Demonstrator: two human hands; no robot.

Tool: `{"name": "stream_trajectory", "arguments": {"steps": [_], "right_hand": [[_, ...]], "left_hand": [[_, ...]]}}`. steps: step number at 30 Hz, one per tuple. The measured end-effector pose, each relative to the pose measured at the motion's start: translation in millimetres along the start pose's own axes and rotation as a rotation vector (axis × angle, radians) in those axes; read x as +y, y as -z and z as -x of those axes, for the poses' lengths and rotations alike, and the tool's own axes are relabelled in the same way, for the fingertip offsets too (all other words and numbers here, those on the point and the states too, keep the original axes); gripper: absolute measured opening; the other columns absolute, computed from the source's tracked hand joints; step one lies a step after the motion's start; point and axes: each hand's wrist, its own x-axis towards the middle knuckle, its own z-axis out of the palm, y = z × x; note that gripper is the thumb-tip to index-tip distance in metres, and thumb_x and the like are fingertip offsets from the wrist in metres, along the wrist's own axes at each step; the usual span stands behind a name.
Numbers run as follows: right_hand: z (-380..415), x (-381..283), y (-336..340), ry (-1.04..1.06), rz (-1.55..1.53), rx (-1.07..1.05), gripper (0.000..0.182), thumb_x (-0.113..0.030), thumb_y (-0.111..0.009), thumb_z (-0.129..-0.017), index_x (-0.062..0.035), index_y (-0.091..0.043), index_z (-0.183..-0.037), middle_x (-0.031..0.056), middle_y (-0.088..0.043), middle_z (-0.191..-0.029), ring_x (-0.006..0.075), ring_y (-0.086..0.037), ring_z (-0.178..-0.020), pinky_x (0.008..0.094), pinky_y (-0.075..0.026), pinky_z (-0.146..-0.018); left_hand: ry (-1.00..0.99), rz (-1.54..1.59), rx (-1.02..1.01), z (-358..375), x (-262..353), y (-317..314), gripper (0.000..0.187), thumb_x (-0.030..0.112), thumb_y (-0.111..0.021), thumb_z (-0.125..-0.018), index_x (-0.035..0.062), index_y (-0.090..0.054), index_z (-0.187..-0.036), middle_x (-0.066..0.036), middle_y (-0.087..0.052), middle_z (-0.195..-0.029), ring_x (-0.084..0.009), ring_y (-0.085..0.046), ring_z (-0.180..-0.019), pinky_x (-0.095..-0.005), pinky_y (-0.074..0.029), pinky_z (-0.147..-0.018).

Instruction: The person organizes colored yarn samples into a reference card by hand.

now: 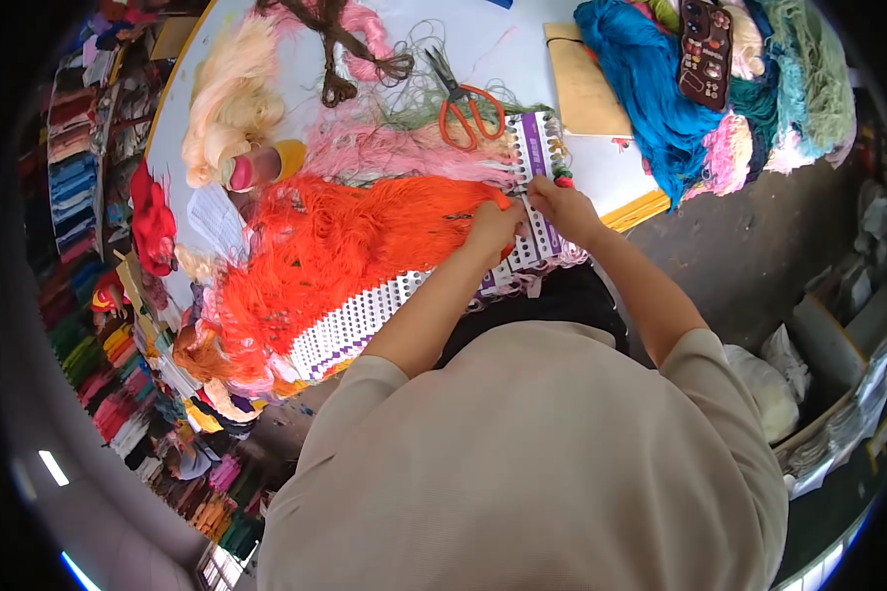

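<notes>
Bright orange embroidery thread [375, 222] lies in a large loose bundle across the table. My left hand [495, 229] is closed around the right end of this thread, at the edge of a white perforated card [534, 148] with a purple stripe. My right hand [565, 211] is pinched over the same card, just right of the left one; anything between its fingertips is too small to make out. More punched white cards [355, 320] stick out in a row under the orange thread. Orange-handled scissors [460, 103] rest beyond the hands, blades partly apart, on pink thread [394, 150].
Blue yarn skeins [641, 98], green skeins and a phone in a brown case [706, 54] occupy the right side, beside a tan envelope [586, 84]. Cream thread [232, 98], a thread cone [256, 167] and brown skeins [335, 39] lie farther left. Shelves of coloured yarn [79, 187] stand beyond.
</notes>
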Motion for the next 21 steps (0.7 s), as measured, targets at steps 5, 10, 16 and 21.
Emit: {"name": "stream_trajectory", "arguments": {"steps": [5, 10, 16, 21], "right_hand": [[-8.1, 0.8, 7.6, -0.055, -0.096, -0.084, 0.015, -0.027, -0.051, -0.095, -0.0142, -0.050, -0.102, 0.0150, -0.064, -0.084, 0.0376, -0.063, -0.082, 0.0469, -0.047, -0.070], [-11.4, 3.2, 8.9, -0.060, -0.128, -0.131, 0.014, -0.026, -0.050, -0.094, -0.0139, -0.051, -0.102, 0.0149, -0.064, -0.082, 0.0374, -0.063, -0.081, 0.0463, -0.047, -0.070], [-11.6, 7.6, 7.5, -0.122, -0.232, -0.136, 0.016, -0.025, -0.056, -0.093, -0.0114, -0.052, -0.099, 0.0124, -0.061, -0.073, 0.0291, -0.062, -0.070, 0.0407, -0.047, -0.064], [-14.5, 14.4, 3.7, -0.190, -0.468, -0.168, 0.017, -0.021, -0.061, -0.092, -0.0069, -0.054, -0.096, 0.0046, -0.059, -0.065, 0.0140, -0.057, -0.059, 0.0311, -0.046, -0.056]], "left_hand": [[-0.062, -0.018, -0.034, -9.5, 0.5, -0.4, 0.009, 0.010, -0.060, -0.089, 0.0053, -0.065, -0.082, -0.001, -0.061, -0.069, -0.0088, -0.050, -0.053, -0.0247, -0.034, -0.045], [-0.054, -0.091, 0.024, -11.1, 6.6, -4.2, 0.013, 0.007, -0.060, -0.086, 0.0017, -0.064, -0.074, -0.005, -0.060, -0.063, -0.0118, -0.051, -0.050, -0.0263, -0.035, -0.044], [-0.086, -0.230, 0.055, -11.5, 4.8, 4.8, 0.013, 0.007, -0.061, -0.084, -0.0021, -0.065, -0.077, -0.009, -0.065, -0.068, -0.0129, -0.053, -0.051, -0.0268, -0.037, -0.044], [-0.166, -0.057, 0.112, -3.3, 4.5, 47.9, 0.012, 0.009, -0.064, -0.086, -0.0024, -0.066, -0.087, -0.010, -0.070, -0.078, -0.0124, -0.061, -0.055, -0.0243, -0.046, -0.048]]}}
